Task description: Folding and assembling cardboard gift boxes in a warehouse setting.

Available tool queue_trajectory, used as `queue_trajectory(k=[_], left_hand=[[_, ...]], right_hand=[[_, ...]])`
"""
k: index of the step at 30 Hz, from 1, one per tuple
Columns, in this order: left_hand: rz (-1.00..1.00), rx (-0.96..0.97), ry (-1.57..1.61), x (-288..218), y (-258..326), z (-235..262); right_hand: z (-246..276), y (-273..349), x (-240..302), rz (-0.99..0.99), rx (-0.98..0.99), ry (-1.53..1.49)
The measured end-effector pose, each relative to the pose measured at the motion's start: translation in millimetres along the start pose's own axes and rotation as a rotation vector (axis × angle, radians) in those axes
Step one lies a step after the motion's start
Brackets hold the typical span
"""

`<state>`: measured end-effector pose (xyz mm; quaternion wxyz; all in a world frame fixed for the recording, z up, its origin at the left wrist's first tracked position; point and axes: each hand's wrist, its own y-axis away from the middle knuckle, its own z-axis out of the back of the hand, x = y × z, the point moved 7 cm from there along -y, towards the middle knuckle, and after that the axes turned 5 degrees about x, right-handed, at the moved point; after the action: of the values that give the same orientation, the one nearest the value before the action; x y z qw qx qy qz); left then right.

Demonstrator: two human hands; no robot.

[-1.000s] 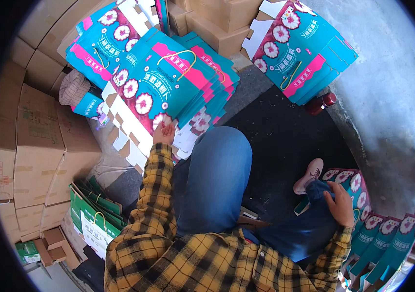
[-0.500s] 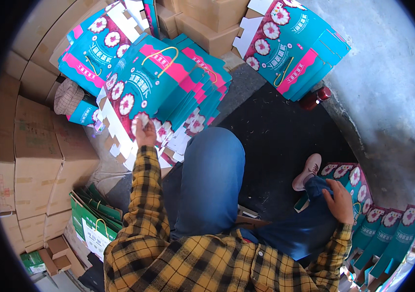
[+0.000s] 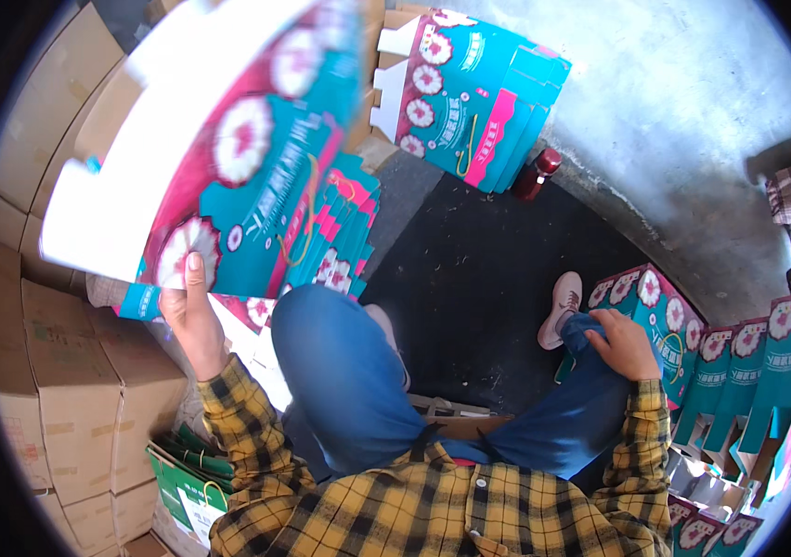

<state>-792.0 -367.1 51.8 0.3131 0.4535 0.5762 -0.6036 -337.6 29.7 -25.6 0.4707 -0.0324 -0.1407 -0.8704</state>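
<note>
My left hand [image 3: 193, 320] grips the lower corner of a flat teal and pink carton with white flower prints [image 3: 228, 158], lifted up close and blurred at the upper left. Beneath it lies a stack of the same flat cartons [image 3: 335, 246]. My right hand [image 3: 623, 345] rests on my right knee, touching the corner of an assembled teal carton [image 3: 660, 316] at the right. My legs in blue jeans [image 3: 349, 371] stretch out over a black mat [image 3: 479, 278].
Brown cardboard boxes [image 3: 52, 371] are stacked along the left. Another pile of flat teal cartons [image 3: 470, 102] lies at the top, with a dark red bottle [image 3: 537, 174] beside it. Standing teal cartons [image 3: 758, 371] line the right. Green bags [image 3: 193, 478] sit at lower left.
My left hand has pulled one flat carton off the stack and raised it toward the camera. My right hand has stayed on the knee by the assembled carton.
</note>
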Motion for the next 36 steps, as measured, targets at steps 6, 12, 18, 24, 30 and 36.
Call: queue_trajectory(k=[6,12,18,24,30,36], left_hand=[[-0.028,0.626,-0.011,-15,-3,-123],[0.03,1.029,0.002,14,24,-194],[0.062,1.168,-0.115,26,31,-205],[-0.552,0.67,-0.639,11,60,-253],[-0.34,1.183,-0.526,40,166,-298],[-0.128,1.206,-0.408,45,186,-307]], right_hand=[[50,12,3,0.083,-0.501,-0.095],[88,25,-13,0.039,-0.616,-0.388],[37,-27,11,0.12,0.084,-0.914],[19,-74,13,-0.024,0.069,-0.834],[-12,-134,7,-0.173,0.292,-1.272],[-21,-144,55,-0.037,0.406,-1.274]])
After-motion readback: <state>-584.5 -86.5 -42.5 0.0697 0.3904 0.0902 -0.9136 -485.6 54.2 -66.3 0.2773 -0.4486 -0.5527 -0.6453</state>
